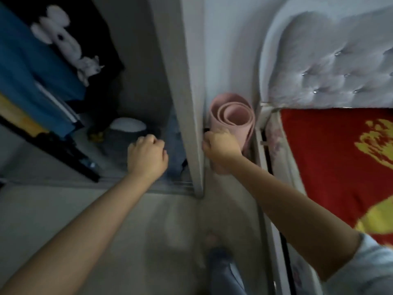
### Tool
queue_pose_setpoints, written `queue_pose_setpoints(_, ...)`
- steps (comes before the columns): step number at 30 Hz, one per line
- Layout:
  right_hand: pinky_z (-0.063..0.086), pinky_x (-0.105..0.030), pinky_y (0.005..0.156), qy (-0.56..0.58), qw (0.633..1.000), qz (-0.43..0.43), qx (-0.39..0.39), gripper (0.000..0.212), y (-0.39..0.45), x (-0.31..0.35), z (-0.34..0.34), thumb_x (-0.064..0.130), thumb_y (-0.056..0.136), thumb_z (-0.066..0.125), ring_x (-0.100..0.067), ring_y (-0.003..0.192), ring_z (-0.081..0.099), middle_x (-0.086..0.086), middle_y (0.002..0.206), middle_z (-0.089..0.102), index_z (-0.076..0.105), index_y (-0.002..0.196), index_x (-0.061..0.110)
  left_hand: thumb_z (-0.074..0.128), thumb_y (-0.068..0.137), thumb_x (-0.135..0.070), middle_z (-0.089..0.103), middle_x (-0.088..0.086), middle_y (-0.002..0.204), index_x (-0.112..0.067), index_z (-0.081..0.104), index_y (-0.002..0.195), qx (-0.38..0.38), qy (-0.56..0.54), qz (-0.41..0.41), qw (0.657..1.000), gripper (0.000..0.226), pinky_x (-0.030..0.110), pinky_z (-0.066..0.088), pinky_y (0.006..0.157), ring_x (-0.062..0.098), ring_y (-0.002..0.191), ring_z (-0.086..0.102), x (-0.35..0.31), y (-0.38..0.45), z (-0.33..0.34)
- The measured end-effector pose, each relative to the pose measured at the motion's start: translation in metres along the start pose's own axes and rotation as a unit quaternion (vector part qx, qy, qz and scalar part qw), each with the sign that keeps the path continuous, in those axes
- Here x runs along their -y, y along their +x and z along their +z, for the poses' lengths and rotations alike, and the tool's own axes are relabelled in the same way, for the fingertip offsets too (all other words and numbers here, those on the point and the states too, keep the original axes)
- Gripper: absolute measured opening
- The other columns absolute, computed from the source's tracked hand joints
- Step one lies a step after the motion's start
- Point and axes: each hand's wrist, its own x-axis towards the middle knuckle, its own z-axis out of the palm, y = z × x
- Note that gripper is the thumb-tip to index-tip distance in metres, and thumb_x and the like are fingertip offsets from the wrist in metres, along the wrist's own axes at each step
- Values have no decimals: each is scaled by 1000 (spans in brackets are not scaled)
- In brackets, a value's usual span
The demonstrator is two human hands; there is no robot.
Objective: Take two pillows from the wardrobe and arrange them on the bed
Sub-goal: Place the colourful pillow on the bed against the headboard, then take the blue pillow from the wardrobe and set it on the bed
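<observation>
Counted, approx.: two hands in view, left hand (pixel 148 154) and right hand (pixel 221 143), each on a bare forearm. One wardrobe (pixel 136 60), with one grey door edge (pixel 191 103) standing between the hands. One rolled pink mat (pixel 234 116). One bed (pixel 331 158) with one red and yellow blanket (pixel 319 145) and one grey tufted headboard (pixel 331 67). Inside the wardrobe: one blue garment (pixel 27 67), one black garment w/ white print (pixel 89 28), one white rounded item (pixel 127 125), too blurred to identify. Pillows: cannot count any for sure.
</observation>
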Motion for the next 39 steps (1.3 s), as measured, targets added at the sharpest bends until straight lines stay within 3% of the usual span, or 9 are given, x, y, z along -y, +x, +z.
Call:
queue_pose_setpoints(6,48,-40,85,23,992,-53,108,23,14,103,66,10,92,43,-36,103,56,-23,106,64,63,97,-2,50,90,-19,62,15,111,-5,66,101,44,34,-107,993,23,37,45,82,32,104,53,122,-46,19)
queue_pose_setpoints(11,51,-43,80,45,991,-68,104,22,68,133,108,3,89,47,-37,90,62,-29,96,68,65,85,-9,49,90,-19,61,13,114,-7,64,103,76,48,-109,990,23,36,44,84,31,108,52,194,-18,37)
queue_pose_setpoints(16,48,-37,80,50,995,35,82,23,161,146,138,8,94,45,-38,97,63,-29,104,67,62,96,-7,49,91,-20,60,15,115,-5,63,101,93,39,-74,992,22,35,46,85,33,106,55,248,77,38)
queue_pose_setpoints(19,48,-36,86,57,992,79,86,25,207,154,143,11,95,44,-37,101,60,-27,107,65,62,101,-5,49,90,-18,59,18,118,-3,62,105,91,24,-38,995,24,39,45,86,35,109,53,265,133,34)
queue_pose_setpoints(23,47,-41,81,61,990,126,-6,26,255,155,141,6,95,45,-41,95,61,-34,100,65,60,93,-15,48,91,-19,58,16,122,-5,59,113,99,27,24,994,28,40,45,89,33,113,51,282,197,43)
queue_pose_setpoints(26,44,-44,89,20,982,187,-32,29,284,144,135,12,96,46,-41,107,54,-32,114,59,55,110,-11,44,93,-18,56,15,127,-8,56,120,131,18,65,989,31,38,43,95,32,116,50,285,250,54)
queue_pose_setpoints(31,33,-49,108,30,903,425,-55,51,304,117,143,22,96,46,-41,129,35,-30,141,36,30,136,-6,42,92,-17,58,19,120,-5,58,111,162,9,179,970,27,41,46,94,35,111,53,268,322,73)
queue_pose_setpoints(34,26,-45,111,38,859,510,-27,53,315,107,159,20,100,38,-38,135,28,-27,147,28,19,142,-4,44,91,-20,59,14,118,-9,58,109,159,14,287,945,26,38,44,90,31,111,52,264,355,89)
queue_pose_setpoints(39,33,-40,101,21,824,557,-100,35,335,97,180,16,98,39,-36,124,41,-25,133,46,47,128,0,40,93,-15,57,11,121,-10,53,113,161,24,393,905,24,37,44,90,29,114,50,233,411,119)
